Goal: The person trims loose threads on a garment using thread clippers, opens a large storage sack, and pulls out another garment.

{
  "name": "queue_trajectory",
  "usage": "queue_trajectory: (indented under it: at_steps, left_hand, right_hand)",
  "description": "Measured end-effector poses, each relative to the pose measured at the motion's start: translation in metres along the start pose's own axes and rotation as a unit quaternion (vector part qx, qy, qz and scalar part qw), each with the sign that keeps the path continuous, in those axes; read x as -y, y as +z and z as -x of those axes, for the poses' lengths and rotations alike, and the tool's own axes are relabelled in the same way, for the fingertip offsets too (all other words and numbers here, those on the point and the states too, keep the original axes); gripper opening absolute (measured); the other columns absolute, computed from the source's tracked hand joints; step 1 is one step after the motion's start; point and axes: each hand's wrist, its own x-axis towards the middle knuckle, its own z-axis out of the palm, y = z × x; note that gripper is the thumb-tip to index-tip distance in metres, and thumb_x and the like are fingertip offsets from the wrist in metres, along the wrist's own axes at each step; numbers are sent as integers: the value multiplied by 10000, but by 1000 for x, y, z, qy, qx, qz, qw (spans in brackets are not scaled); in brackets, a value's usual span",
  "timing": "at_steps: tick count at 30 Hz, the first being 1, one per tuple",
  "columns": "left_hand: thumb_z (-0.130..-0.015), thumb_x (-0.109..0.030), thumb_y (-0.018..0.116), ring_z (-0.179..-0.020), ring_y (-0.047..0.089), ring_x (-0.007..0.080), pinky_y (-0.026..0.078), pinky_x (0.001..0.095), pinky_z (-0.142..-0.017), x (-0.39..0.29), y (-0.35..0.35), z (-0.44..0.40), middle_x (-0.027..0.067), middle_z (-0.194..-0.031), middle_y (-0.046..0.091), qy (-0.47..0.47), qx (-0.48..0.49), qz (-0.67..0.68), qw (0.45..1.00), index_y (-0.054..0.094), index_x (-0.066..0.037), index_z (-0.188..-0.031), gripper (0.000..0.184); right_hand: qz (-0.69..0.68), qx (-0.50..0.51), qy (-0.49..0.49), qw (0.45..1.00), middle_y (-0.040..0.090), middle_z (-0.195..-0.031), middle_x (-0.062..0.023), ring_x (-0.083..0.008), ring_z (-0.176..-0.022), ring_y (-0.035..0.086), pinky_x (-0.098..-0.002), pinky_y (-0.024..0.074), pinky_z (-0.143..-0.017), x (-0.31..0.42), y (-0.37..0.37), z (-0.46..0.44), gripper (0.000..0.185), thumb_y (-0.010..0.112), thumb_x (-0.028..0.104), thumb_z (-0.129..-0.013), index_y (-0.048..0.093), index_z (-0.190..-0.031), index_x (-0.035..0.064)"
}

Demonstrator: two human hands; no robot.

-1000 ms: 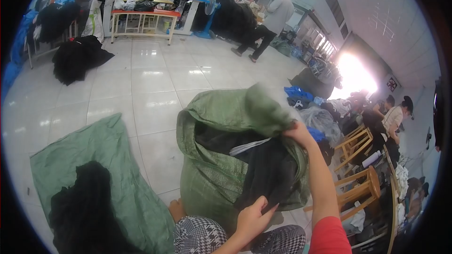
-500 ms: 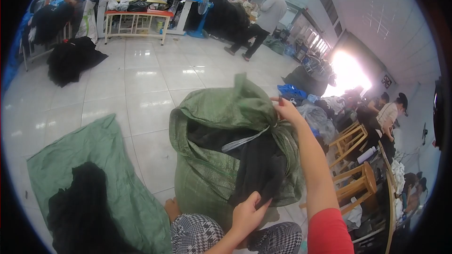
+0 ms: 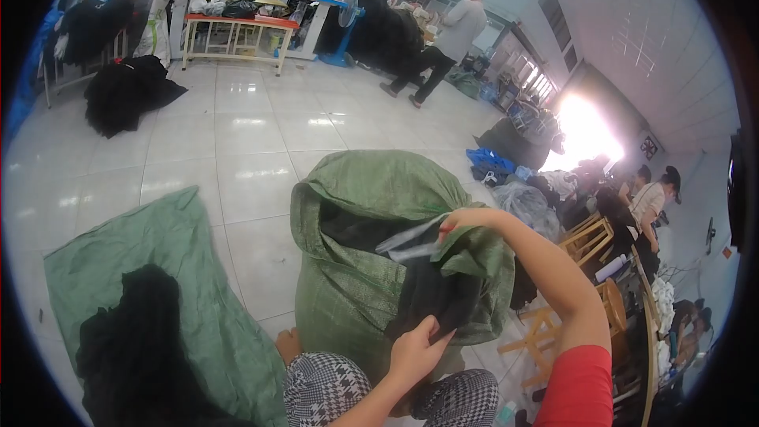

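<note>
Pinching the pale strip point(image 3: 405, 246), my right hand point(image 3: 465, 221) is lower now; the green sack point(image 3: 341, 320) is still open below it. My left hand point(image 3: 415, 353) curls by black cloth point(image 3: 436, 294), hold unclear.

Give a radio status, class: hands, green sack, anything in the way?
Right hand pinching pale strip. Left hand at black cloth. Green sack open, black cloth inside. Nothing visibly blocking hands.

Your bare right hand point(image 3: 465, 223) bends down at the wrist, fingertips drawn together; behind them your bare right forearm point(image 3: 545, 257) slopes back to a bent elbow and short red fabric sleeve point(image 3: 581, 387). Below those fingertips, your bare left hand point(image 3: 413, 354) curls its fingers, thumb extended beside them.
</note>
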Motion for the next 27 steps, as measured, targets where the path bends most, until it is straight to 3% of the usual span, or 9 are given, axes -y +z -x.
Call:
queue_trajectory:
  at_steps: [6, 11, 14, 16, 17, 23, 24, 26, 27]
  left_hand:
    - [-818, -281, 707, -542, 513, 277, 411, 350, -531, -1, 2, -1, 124, -631, 532, 12, -18, -15, 1000, 475, -32, -772, 342]
    - [-839, -360, 662, -651, 605, 364, 434, 429, -554, -9, -4, -1, 154, -665, 589, 1, -29, -15, 999, 503, -60, -792, 343]
    - [-841, -368, 662, -609, 580, 361, 412, 426, -538, -7, -3, -3, 140, -645, 571, -21, -13, -16, 1000, 478, -54, -780, 369]
    - [-842, -364, 662, -606, 577, 362, 409, 426, -537, -8, -2, -4, 141, -642, 568, -10, -26, -18, 999, 477, -54, -783, 366]
    - [-843, -361, 661, -602, 573, 363, 407, 426, -536, -7, 1, -1, 143, -640, 565, -4, -32, -27, 999, 476, -54, -785, 363]
    - [-848, -356, 655, -610, 574, 360, 415, 422, -548, -4, -3, 2, 142, -648, 572, 12, -32, -31, 999, 475, -49, -800, 359]
    - [-849, -356, 654, -611, 574, 358, 416, 420, -551, -4, -5, 3, 142, -651, 571, 18, -32, -33, 999, 473, -47, -800, 361]
    - [-850, -355, 654, -610, 574, 356, 415, 417, -550, -6, -7, 4, 143, -651, 570, 13, -28, -33, 999, 471, -46, -799, 363]
    - [-850, -355, 654, -609, 573, 354, 414, 415, -550, -6, -9, 2, 145, -651, 568, 10, -23, -31, 999, 470, -44, -799, 365]
  right_hand:
    - [383, 27, 95, 918, 682, -959, -158, -367, -926, 635, -430, 499, -785, 15, 16, 26, 352, 600, 314, -785, 668, -1085, 142]
    - [561, -51, 98, 820, 691, -815, -29, -225, -831, 657, -423, 281, -979, -33, -9, 116, 123, 609, 265, -803, 693, -890, 243]
    - [341, -246, 176, 890, 681, -797, -64, -255, -781, 650, -432, 395, -867, -91, -7, 150, 149, 602, 210, -841, 676, -966, 177]
    - [62, -465, 9, 883, 650, -808, -120, -212, -707, 613, -321, 497, -639, -78, 31, 130, 236, 581, 178, -903, 624, -1120, 95]
    - [-25, -461, 1, 887, 649, -826, -97, -177, -739, 599, -309, 494, -705, -50, 52, 127, 210, 583, 160, -906, 633, -1095, 83]
    - [1, -434, 2, 901, 651, -871, -172, -279, -841, 627, -314, 488, -749, -30, 119, 152, 156, 567, 57, -856, 663, -979, 48]
    - [198, -437, 39, 876, 668, -884, -149, -262, -847, 634, -325, 491, -744, -50, 113, 171, 178, 547, 5, -836, 654, -976, 33]
    - [-23, -605, -55, 794, 681, -901, -87, -197, -863, 610, -336, 487, -730, -78, 98, 186, 205, 567, 60, -863, 619, -1059, 30]
    - [-97, -606, 53, 787, 642, -813, -68, -156, -744, 578, -296, 459, -651, -78, 76, 199, 167, 585, 142, -876, 609, -1005, 39]
